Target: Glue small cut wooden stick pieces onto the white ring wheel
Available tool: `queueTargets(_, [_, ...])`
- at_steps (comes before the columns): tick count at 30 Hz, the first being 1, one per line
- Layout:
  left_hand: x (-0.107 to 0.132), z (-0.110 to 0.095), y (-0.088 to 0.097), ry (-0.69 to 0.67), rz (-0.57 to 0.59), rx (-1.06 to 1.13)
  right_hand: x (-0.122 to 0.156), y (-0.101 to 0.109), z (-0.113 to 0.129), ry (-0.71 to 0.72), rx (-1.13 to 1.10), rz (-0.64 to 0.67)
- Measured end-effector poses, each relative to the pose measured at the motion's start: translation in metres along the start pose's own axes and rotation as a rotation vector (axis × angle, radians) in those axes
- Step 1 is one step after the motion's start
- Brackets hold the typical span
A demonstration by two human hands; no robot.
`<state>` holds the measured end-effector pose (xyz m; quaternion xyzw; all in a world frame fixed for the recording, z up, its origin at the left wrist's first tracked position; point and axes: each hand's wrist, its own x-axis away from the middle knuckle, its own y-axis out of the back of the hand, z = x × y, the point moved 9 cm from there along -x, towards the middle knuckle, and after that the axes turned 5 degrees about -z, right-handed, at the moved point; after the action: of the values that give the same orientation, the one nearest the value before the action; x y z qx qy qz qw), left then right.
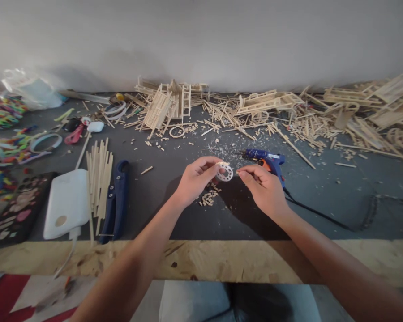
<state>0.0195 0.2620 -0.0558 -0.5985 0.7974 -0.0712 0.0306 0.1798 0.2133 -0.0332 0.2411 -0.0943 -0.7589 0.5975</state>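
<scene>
Pinched between the thumb and fingers of my left hand point(201, 175) is a small white ring with holes point(225, 175), held above the dark work surface. Pale wood bits sit along the ring's upper edge. My right hand point(263, 187) is closed in a pinch just right of the ring, with a tiny pale piece of wood point(237, 172) at its fingertips. Below my left hand lies a small heap of short cut wood pieces point(208, 197). A blue glue gun point(265, 158) rests behind my right hand, its black cord trailing right.
Wooden stick frames point(168, 105) and loose sticks pile along the wall. To the left are a blue cutter point(118, 201), a bundle of sticks point(99, 174), a white power bank point(67, 203), a dark patterned phone case point(18, 205) and colourful strips point(3, 147).
</scene>
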Motion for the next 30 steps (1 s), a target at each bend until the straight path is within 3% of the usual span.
queueTargets(5, [0.0060, 0.0032, -0.0130, 0.036, 0.101, -0.049, 0.0001, 0.0038, 0.0004, -0.035, -0.026, -0.031])
queueTargets(30, [0.0049, 0.0104, -0.0131, 0.082, 0.112, -0.113, 0.0015, 0.0000, -0.0045, -0.143, -0.163, -0.031])
